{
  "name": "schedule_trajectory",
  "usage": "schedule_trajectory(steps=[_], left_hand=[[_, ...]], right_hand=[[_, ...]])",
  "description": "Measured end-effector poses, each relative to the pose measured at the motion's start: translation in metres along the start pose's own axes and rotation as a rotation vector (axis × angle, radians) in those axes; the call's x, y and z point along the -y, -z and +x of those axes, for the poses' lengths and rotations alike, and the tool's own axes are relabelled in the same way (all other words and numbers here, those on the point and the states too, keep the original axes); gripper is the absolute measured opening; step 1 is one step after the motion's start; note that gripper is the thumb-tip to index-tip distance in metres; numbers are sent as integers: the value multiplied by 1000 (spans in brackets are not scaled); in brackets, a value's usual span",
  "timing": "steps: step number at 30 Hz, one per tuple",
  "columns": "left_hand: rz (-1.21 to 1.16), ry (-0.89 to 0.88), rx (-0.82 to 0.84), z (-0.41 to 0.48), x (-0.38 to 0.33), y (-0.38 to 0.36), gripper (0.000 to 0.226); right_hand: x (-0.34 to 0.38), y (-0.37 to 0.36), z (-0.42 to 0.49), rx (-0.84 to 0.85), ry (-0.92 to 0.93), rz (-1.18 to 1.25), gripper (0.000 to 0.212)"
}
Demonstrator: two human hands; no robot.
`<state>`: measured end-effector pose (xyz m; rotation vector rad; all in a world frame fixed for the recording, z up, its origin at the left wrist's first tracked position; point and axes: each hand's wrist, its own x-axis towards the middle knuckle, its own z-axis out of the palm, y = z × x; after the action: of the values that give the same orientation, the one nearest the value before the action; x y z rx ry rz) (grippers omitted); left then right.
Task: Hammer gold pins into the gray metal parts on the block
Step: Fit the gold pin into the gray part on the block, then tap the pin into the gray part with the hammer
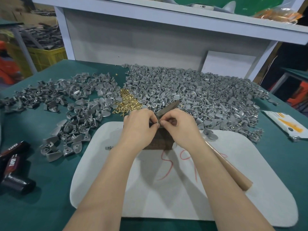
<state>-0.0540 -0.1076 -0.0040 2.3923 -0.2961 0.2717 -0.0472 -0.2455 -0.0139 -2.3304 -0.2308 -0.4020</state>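
Note:
A dark block (160, 140) stands on a white pad (166, 189), and both hands meet over its top. My left hand (138, 127) pinches a small gray metal part (153, 124) on the block, mostly hidden by the fingers. My right hand (180, 125) grips a hammer (168, 107). The hammer's head sticks out beyond the fingers, and its wooden handle runs back under the wrist. The right thumb and forefinger pinch something tiny against the part; I cannot tell whether it is a pin. Gold pins (128, 102) lie in a heap behind the hands.
Large piles of gray metal parts spread at back right (200, 97) and at left (70, 110) on the green table (41, 197). Black tape rolls (15, 170) lie at the left edge and a white packet (286, 124) at the right. A white shelf unit (150, 39) stands behind.

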Motion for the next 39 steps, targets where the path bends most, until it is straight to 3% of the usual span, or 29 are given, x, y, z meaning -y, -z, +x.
schedule_trajectory(steps=[13,22,31,35,37,39], left_hand=[[3,-3,-14,0,-1,0,3],[36,-8,-1,1,-2,1,6],[63,10,13,2,-2,0,8],[19,30,0,1,-2,2,5],[3,36,-5,-1,-4,2,15],[4,35,-7,-2,-4,2,18]], right_hand=[[18,-1,-5,-25,32,-263,7],[30,5,3,118,14,-451,12],[35,3,3,90,28,-543,15],[26,8,3,117,46,-395,17],[18,20,-2,43,-33,-203,19],[2,33,-7,-56,-169,-206,23]])
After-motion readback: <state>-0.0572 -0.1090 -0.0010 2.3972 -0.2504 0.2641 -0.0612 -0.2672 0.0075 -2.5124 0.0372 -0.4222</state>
